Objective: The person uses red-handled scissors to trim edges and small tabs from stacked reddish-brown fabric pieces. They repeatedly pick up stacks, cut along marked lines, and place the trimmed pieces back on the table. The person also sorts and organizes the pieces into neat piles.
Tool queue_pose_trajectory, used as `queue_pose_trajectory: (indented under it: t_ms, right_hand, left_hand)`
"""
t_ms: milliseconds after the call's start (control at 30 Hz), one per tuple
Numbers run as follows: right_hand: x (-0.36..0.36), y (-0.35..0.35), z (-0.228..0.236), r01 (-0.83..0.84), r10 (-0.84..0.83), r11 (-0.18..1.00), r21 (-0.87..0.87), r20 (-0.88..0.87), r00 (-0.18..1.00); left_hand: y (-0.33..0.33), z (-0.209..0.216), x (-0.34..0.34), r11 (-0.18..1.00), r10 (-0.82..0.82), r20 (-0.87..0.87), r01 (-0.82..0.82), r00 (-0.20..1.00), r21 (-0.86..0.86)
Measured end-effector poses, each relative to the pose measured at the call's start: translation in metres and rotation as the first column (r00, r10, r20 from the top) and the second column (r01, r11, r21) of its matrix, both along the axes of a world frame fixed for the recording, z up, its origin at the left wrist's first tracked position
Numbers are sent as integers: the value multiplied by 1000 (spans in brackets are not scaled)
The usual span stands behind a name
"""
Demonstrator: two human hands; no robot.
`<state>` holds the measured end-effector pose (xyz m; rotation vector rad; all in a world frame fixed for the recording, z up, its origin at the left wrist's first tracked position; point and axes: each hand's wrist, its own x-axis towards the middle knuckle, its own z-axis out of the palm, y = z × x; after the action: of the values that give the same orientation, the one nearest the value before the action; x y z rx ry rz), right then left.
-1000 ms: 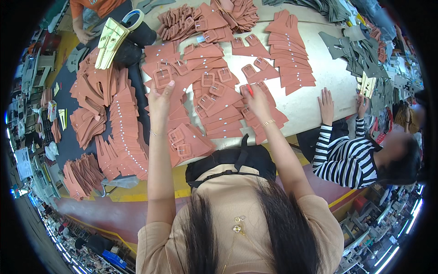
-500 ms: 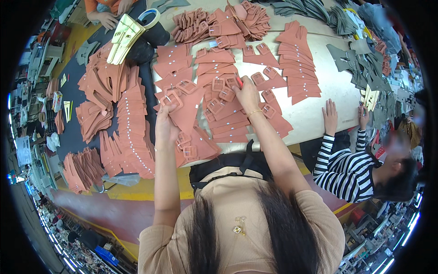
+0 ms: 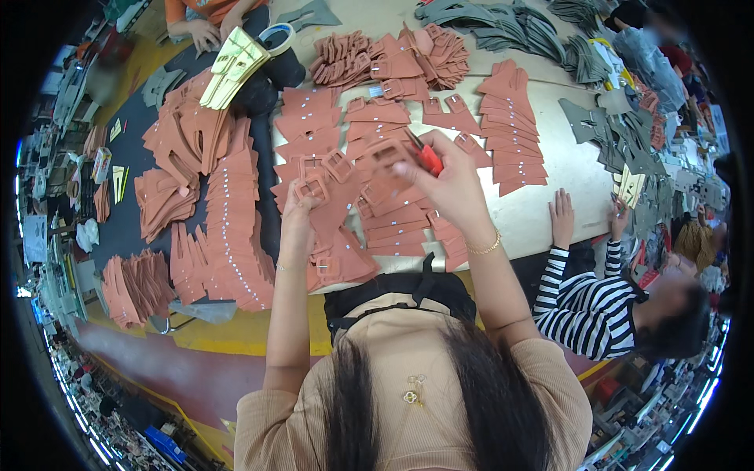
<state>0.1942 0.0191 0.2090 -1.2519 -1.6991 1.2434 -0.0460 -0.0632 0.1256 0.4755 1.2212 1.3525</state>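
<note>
My left hand (image 3: 297, 210) is closed in a pinch on a terracotta strap piece with a covered buckle (image 3: 312, 188), low over the table. More buckles lie just above its fingers. To its right, my right hand (image 3: 454, 184) is closed round a small red-handled tool (image 3: 430, 160) with a dark tip; its exact kind does not show. Between thumb and fingers the same hand also pinches another terracotta buckled piece (image 3: 385, 154), raised above the stack and blurred by motion. Beneath both hands overlap rows of flat terracotta pieces (image 3: 397, 226).
Rows of terracotta pieces with white marks (image 3: 514, 129) cover the table's right and left. Gold templates (image 3: 234, 67) lean by a tape roll (image 3: 277, 38) on a dark holder. Grey-green pieces (image 3: 503, 27) lie beyond. A co-worker in stripes (image 3: 585, 290) sits at right; another person's hands (image 3: 212, 33) rest far left.
My right hand has come up off the stack with a buckled piece, the red tool still in it. My left hand keeps its pinch, shifted slightly. The whole view has turned a little.
</note>
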Motion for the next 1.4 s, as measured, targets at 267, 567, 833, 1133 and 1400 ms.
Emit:
queue_pose_trajectory:
  t_ms: [267,567,833,1133,1400]
  right_hand:
    - [-17,-19,-66,140,-146,988,-59,-113,983]
    - [11,-40,-71,-32,-338,753,-657,-429,838]
    - [-4,-43,-31,189,-246,935,300,165,955]
    - [-16,-46,-18,111,-188,889,445,132,973]
    - [-29,-52,-2,34,-109,826,563,99,989]
  left_hand:
    - [-11,16,37,997,-63,446,72,893,-3]
    - [-17,10,56,971,-236,357,233,904,53]
    - [-29,28,87,982,-58,-417,126,907,138]
    - [-37,81,90,944,-17,-853,289,521,158]
    - [-30,32,86,959,-200,-215,236,956,158]
